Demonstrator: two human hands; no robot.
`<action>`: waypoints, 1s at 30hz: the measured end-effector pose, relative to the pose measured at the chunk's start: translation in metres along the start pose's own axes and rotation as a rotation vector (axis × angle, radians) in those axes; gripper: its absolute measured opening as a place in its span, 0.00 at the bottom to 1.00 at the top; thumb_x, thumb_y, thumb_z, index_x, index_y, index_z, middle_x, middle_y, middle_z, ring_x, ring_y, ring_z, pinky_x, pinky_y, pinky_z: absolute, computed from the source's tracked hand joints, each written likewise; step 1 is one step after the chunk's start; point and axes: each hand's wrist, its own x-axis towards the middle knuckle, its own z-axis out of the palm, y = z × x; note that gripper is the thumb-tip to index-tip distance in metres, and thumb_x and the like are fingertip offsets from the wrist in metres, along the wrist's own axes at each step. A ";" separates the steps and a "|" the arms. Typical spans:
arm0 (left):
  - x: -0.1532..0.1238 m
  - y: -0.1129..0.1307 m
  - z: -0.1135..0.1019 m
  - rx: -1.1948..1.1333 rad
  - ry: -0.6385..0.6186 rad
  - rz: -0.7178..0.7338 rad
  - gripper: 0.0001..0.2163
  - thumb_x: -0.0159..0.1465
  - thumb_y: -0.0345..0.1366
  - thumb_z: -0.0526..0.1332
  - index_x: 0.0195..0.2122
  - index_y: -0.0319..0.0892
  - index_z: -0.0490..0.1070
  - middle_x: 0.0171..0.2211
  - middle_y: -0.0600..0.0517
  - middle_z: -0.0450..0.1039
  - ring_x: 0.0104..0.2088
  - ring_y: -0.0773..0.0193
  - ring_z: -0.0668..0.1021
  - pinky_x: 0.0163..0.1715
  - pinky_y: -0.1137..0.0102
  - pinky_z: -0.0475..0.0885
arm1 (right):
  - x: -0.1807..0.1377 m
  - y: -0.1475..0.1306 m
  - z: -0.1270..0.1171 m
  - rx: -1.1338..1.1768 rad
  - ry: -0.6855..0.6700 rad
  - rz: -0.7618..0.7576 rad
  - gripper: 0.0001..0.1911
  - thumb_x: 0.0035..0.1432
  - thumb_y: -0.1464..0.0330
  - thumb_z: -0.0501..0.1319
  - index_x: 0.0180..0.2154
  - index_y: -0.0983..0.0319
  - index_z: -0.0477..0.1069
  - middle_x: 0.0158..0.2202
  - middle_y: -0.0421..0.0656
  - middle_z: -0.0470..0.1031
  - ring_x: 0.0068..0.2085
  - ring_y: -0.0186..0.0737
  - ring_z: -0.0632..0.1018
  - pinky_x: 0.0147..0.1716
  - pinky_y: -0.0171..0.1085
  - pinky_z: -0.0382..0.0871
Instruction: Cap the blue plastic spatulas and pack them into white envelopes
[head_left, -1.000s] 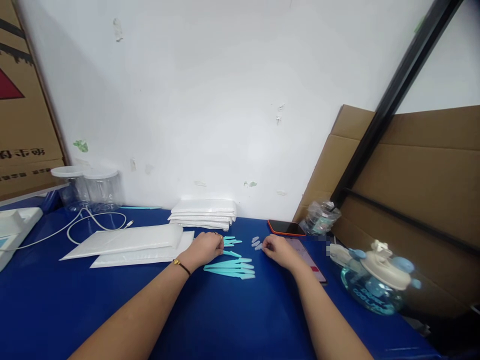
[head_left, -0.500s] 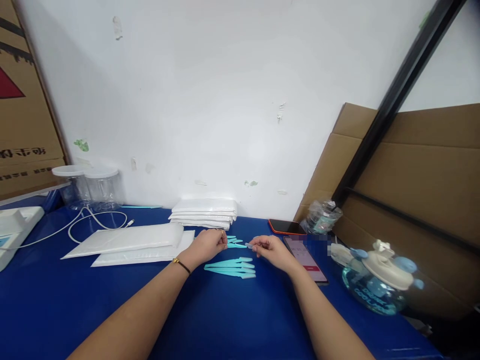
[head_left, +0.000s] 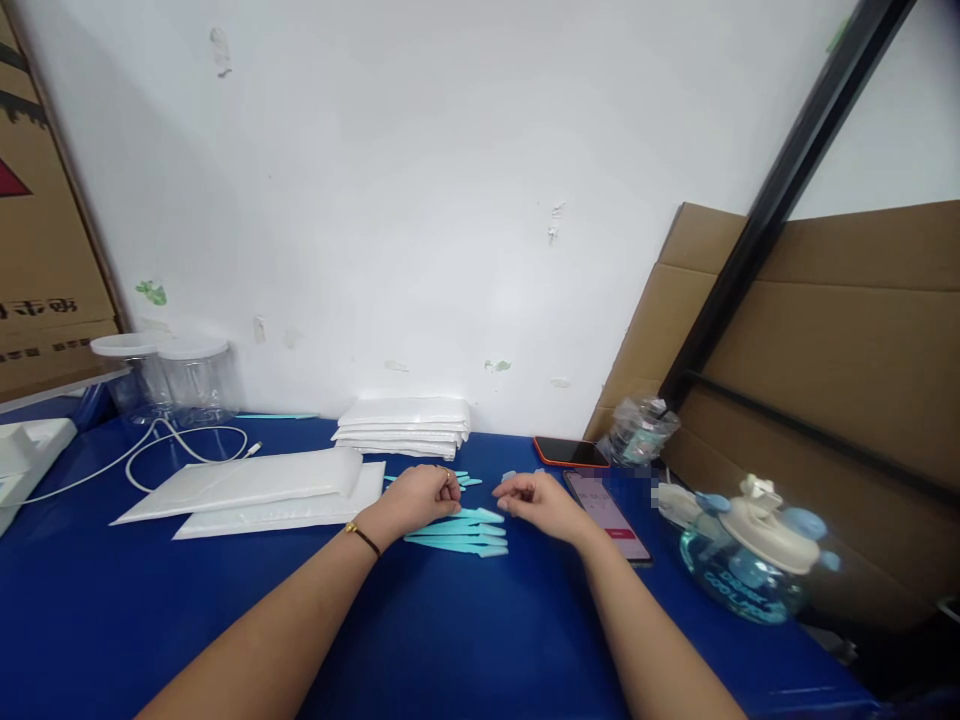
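Several teal plastic sticks [head_left: 459,540] lie side by side on the blue table [head_left: 225,620] between my hands. My left hand [head_left: 416,497], with a ring and a thin wrist bracelet, is curled over the left end of the topmost teal stick [head_left: 480,516]. My right hand [head_left: 538,500] is pinched closed, fingertips just above that stick's right tip; what they hold is too small to see. More teal sticks [head_left: 465,481] and small pale caps [head_left: 511,475] lie just behind the hands.
White padded envelopes lie flat [head_left: 247,490] at left and stacked [head_left: 405,425] by the wall. Two phones [head_left: 570,452] [head_left: 611,515], a crumpled bag [head_left: 637,430] and a blue water jug [head_left: 750,560] sit at right. Clear jars [head_left: 172,375] and a white cable [head_left: 172,450] are at far left. Cardboard [head_left: 825,360] leans at right.
Both hands came together over the table, then lowered toward the row of sticks. The right hand left the caps near the phone and moved left. The camera tilted slightly.
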 end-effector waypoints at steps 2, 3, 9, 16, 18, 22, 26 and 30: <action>-0.001 -0.005 -0.004 0.121 0.091 -0.014 0.07 0.55 0.38 0.58 0.33 0.45 0.72 0.32 0.53 0.74 0.32 0.64 0.74 0.30 0.73 0.63 | 0.000 0.009 -0.014 -0.144 0.179 0.005 0.11 0.54 0.65 0.57 0.36 0.61 0.75 0.33 0.44 0.76 0.31 0.38 0.75 0.32 0.35 0.68; -0.001 -0.009 -0.006 0.188 0.134 -0.021 0.07 0.55 0.37 0.59 0.35 0.45 0.72 0.34 0.52 0.74 0.33 0.62 0.74 0.32 0.72 0.63 | 0.000 0.014 -0.021 -0.233 0.268 0.019 0.11 0.54 0.68 0.56 0.36 0.61 0.75 0.35 0.44 0.76 0.34 0.39 0.75 0.35 0.36 0.68; -0.001 -0.024 -0.008 0.367 0.165 -0.067 0.07 0.54 0.36 0.60 0.35 0.45 0.72 0.35 0.51 0.74 0.37 0.59 0.74 0.35 0.69 0.62 | 0.000 0.044 -0.038 -0.576 0.327 0.123 0.14 0.51 0.77 0.54 0.37 0.61 0.75 0.37 0.45 0.73 0.39 0.40 0.74 0.41 0.36 0.65; -0.002 -0.020 -0.010 0.381 0.154 -0.033 0.07 0.59 0.33 0.54 0.29 0.42 0.71 0.29 0.50 0.74 0.32 0.61 0.74 0.32 0.70 0.61 | 0.010 0.051 -0.024 -0.675 0.243 0.173 0.11 0.54 0.75 0.54 0.36 0.62 0.74 0.39 0.48 0.72 0.40 0.42 0.72 0.40 0.36 0.63; -0.003 -0.019 -0.010 0.389 0.162 -0.014 0.08 0.59 0.33 0.52 0.27 0.42 0.70 0.27 0.50 0.74 0.30 0.62 0.74 0.31 0.70 0.60 | 0.012 0.049 -0.021 -0.662 0.243 0.207 0.07 0.53 0.74 0.56 0.31 0.64 0.73 0.34 0.48 0.72 0.35 0.41 0.73 0.37 0.35 0.63; -0.004 -0.014 -0.012 0.319 0.171 -0.003 0.08 0.59 0.33 0.52 0.26 0.42 0.69 0.26 0.50 0.73 0.28 0.63 0.73 0.29 0.71 0.59 | 0.010 0.049 -0.020 -0.638 0.266 0.223 0.03 0.51 0.74 0.57 0.27 0.64 0.69 0.30 0.47 0.71 0.33 0.40 0.73 0.33 0.35 0.64; -0.005 -0.007 -0.013 0.119 0.163 0.015 0.09 0.59 0.34 0.51 0.27 0.42 0.69 0.27 0.51 0.73 0.27 0.65 0.72 0.27 0.73 0.59 | 0.007 0.043 -0.023 -0.168 0.379 0.208 0.08 0.54 0.66 0.57 0.35 0.62 0.68 0.26 0.41 0.71 0.25 0.36 0.73 0.26 0.35 0.65; -0.004 -0.005 -0.012 -0.100 0.126 -0.004 0.11 0.59 0.40 0.51 0.31 0.42 0.69 0.29 0.52 0.73 0.28 0.65 0.72 0.26 0.74 0.61 | 0.006 0.020 -0.016 0.500 0.420 0.095 0.16 0.48 0.59 0.63 0.36 0.62 0.67 0.29 0.42 0.73 0.30 0.39 0.76 0.28 0.35 0.69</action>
